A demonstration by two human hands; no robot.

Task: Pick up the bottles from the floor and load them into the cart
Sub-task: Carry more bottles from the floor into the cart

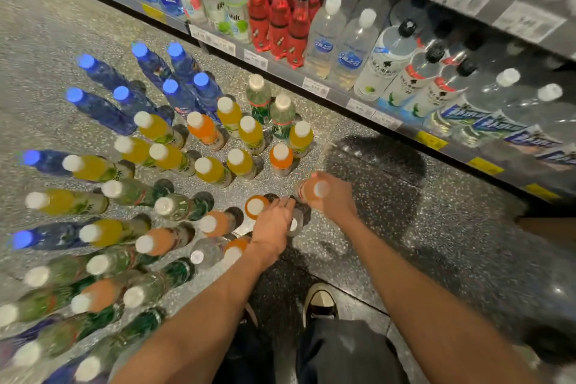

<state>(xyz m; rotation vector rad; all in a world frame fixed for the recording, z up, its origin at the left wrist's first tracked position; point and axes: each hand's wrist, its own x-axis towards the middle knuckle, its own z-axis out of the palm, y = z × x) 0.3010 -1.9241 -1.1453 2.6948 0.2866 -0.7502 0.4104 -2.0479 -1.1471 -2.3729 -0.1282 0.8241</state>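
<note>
So I'm crouched over a whole crowd of bottles standing upright on the speckled floor (405, 237), right along the bottom drinks shelf (339, 93). My right hand (330, 196) is wrapped around an orange bottle (313, 188) near its top, white cap poking out, at the near right edge of the group. My left hand (274, 224) is down over a clear bottle (296, 224), just beside another orange one (256, 206); fingers look fairly straight on top of it, but I honestly can't tell if they've got hold of it or are just touching. No cart in view, so it's somewhere out of sight.

Handling-wise: these look full, so I'd guess a decent bit of weight each, and thin plastic that gives a little if you squeeze mid-body. Labels look slick. I reckon the best hold is the shoulder just under the cap, where it's stiffer and the flare stops it slipping through. They're packed close, so lifting straight up seems smart or the neighbours go over like dominoes. Not fragile, just roll-happy once tipped
</note>
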